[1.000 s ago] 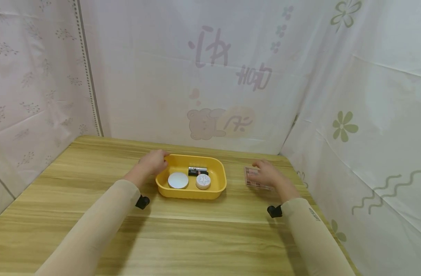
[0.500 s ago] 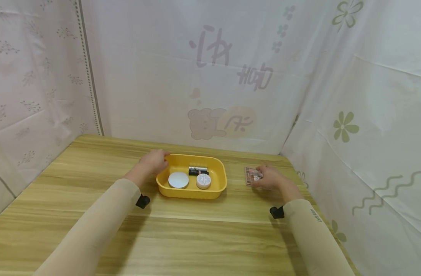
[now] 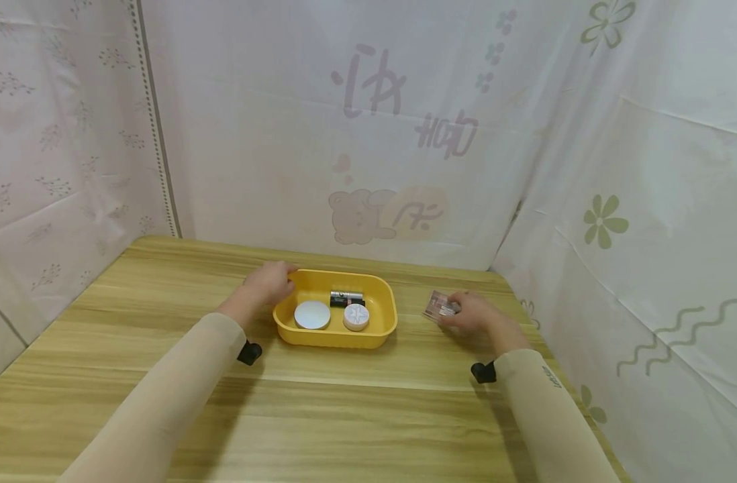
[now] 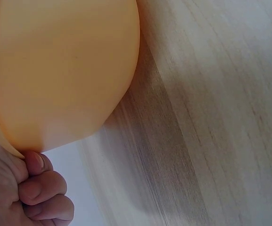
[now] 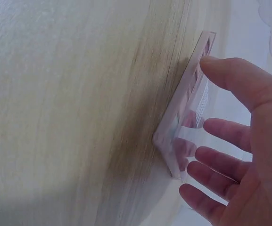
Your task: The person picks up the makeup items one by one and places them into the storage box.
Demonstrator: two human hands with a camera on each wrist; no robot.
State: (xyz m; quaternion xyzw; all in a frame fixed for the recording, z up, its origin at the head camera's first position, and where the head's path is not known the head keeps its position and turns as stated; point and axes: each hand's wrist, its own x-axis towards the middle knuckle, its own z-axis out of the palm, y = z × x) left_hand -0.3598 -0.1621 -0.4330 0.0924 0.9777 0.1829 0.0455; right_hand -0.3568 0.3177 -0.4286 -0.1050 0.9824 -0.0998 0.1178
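The left hand (image 3: 270, 283) grips the left rim of a yellow tray (image 3: 332, 341), its fingers curled over the edge in the left wrist view. Inside the tray lie a round white compact (image 3: 311, 314), a small round case with a star on its lid (image 3: 356, 317), a silver tube (image 3: 346, 295) and a dark tube (image 3: 339, 302). To the right, an eyeshadow palette (image 3: 437, 306) is at the right hand (image 3: 474, 312). In the right wrist view, the thumb (image 5: 216, 68) meets the palette's edge, while the loosely spread fingers (image 5: 220, 165) are close over its glossy lid.
The wooden table (image 3: 320, 416) runs back to a printed white curtain (image 3: 254, 168). More curtain (image 3: 664, 268) hangs along the right side, near the right forearm. A black wrist camera (image 3: 483, 372) sticks out under the right wrist.
The right hand has lowered to the palette and drawn closer around its right side. The palette has turned and shifted slightly left. The left hand and tray stay put.
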